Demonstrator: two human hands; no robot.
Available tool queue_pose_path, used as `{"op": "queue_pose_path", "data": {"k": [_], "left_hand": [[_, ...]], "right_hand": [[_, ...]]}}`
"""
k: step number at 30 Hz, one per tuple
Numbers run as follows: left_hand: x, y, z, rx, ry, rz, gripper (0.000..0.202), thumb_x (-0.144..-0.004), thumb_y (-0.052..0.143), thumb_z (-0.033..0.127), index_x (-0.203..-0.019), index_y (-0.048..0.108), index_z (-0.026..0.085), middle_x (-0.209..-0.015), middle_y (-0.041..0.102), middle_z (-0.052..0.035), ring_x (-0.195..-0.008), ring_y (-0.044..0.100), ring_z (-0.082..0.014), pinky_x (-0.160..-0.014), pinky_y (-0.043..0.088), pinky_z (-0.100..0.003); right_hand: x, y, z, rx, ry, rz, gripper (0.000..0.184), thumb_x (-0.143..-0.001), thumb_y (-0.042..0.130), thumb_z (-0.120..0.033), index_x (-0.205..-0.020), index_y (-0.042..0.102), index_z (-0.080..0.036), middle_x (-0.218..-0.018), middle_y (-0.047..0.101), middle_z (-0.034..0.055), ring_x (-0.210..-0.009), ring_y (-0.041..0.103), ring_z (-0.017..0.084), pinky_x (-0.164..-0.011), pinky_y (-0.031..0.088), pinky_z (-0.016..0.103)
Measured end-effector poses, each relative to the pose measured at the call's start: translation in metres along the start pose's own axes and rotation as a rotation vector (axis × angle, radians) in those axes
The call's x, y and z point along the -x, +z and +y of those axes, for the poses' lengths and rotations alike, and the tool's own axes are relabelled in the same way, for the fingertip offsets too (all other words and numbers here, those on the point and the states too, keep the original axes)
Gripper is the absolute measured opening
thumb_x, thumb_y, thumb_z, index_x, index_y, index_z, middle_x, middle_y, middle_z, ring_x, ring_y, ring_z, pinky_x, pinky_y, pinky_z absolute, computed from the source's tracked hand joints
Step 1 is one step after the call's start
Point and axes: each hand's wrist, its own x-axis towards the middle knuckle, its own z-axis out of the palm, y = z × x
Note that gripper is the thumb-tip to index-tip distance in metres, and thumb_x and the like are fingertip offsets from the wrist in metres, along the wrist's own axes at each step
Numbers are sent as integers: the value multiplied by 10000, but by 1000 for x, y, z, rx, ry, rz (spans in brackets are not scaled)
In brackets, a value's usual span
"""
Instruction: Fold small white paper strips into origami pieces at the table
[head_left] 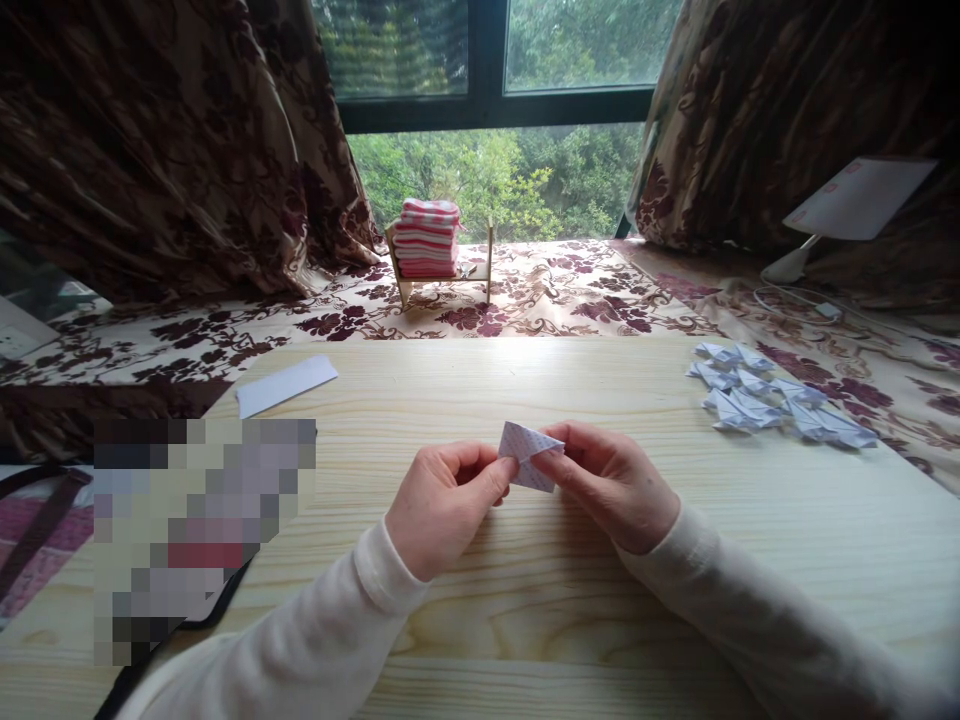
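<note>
Head view, looking forward and down. We see the left hand (442,505) and the right hand (619,485), both in cream sleeves, meeting just above the middle of the pale pine-grained wooden bench (525,620). Between them is the small folded piece of white paper with a fine dotted print (531,455), held slightly off the bench. The left fingers (499,478) are pinched together on its left corner, and the right fingers (577,440) are closed on its right edge.

On the far right of the bench we note a loose pile of folded white-and-blue paper pieces (780,405), well apart from the hands. At the far left lies a flat white paper strip (286,385). The near left of the bench is covered by a blurred patch, and we cannot tell what lies there.

Beyond the bench a cream cloth with a maroon floral print (570,290) covers a window seat. On it, at the far centre, stands a small light wooden rack (442,275) holding a stack of pink-and-white striped fabric (427,238). At the far right we mark a white lamp-like object on a curved stand (855,200), with a white cable (795,298) trailing on the cloth beside it.

Brown floral curtains hang at the left (150,150) and right (787,110) of a dark-framed window (487,100), through which green foliage shows in daylight.
</note>
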Motion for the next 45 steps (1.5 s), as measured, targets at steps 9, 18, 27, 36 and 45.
{"op": "queue_pose_path", "data": {"k": [9,18,27,36,45], "left_hand": [[-1,2,2,32,-4,-34,259,-727,594,304,-526,579,142,-530,536,13,-547,456,-100,-556,367,-229],[2,5,1,44,34,-70,276,-742,577,308,-521,577,142,-534,544,-4,-561,471,-116,-576,379,-253],[1,0,5,89,52,-147,247,-749,555,284,-561,615,134,-572,590,-24,-608,532,-135,-641,423,-266],[1,0,-6,-8,32,-77,269,-728,601,352,-568,550,142,-518,422,42,-502,365,-80,-471,267,-226],[-4,-11,-2,242,-107,-168,141,-672,548,246,-622,617,134,-581,559,-8,-588,522,-129,-620,440,-267]], "right_hand": [[0,5,0,29,-48,85,334,-786,582,-482,-739,614,-152,-614,585,7,-556,521,122,-510,443,233],[3,8,0,87,-109,149,253,-816,567,-348,-668,591,-145,-537,522,-21,-489,459,87,-452,389,205],[3,12,0,86,-123,215,270,-824,532,-349,-634,570,-161,-515,468,-35,-463,402,80,-416,345,199],[1,12,0,145,-102,146,277,-785,563,-349,-596,580,-147,-494,468,-32,-464,401,85,-418,325,206],[1,9,3,132,-103,172,270,-819,546,-334,-617,579,-157,-489,439,-47,-446,368,71,-402,305,192]]}}
